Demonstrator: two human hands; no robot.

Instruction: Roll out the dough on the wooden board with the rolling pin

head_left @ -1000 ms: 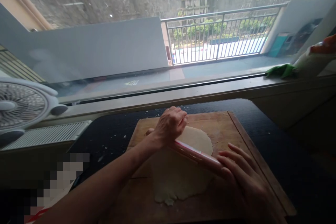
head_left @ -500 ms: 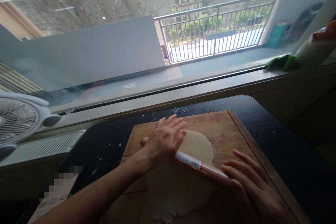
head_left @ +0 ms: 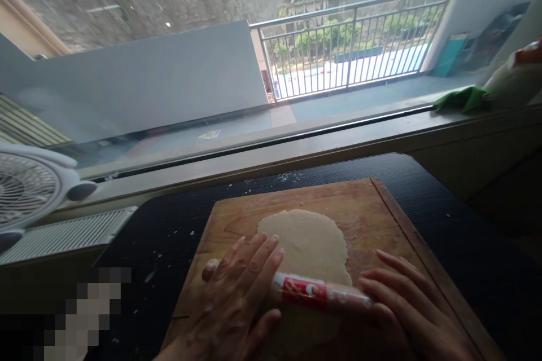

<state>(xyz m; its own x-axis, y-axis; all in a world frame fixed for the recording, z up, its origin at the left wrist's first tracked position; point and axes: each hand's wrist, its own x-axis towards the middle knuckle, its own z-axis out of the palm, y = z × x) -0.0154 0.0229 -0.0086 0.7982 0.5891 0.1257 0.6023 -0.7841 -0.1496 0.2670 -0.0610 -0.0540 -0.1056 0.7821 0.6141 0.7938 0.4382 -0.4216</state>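
Observation:
A rolling pin (head_left: 305,291) with a red and white label, seemingly in clear wrap, lies across a thin sheet of pale dough (head_left: 309,237) on a wooden board (head_left: 359,197). My left hand (head_left: 241,287) rests flat over the pin's left part, fingers stretched forward and somewhat apart. A rounded knob of the pin shows to the left of that hand. My right hand (head_left: 410,299) is at the pin's right end, fingers extended and spread; it hides the end of the handle. The dough's near part is in deep shadow.
The board lies on a dark table (head_left: 398,172) dusted with white crumbs (head_left: 290,179). Beyond runs a window sill (head_left: 271,149) with a green cloth (head_left: 461,100) and a pale bottle (head_left: 514,82). A white fan (head_left: 31,189) stands at the left.
My left hand has moved back toward me, and the pin's left end has come nearer with it. The pin has turned, bringing its red label up. My right hand is nearly unmoved.

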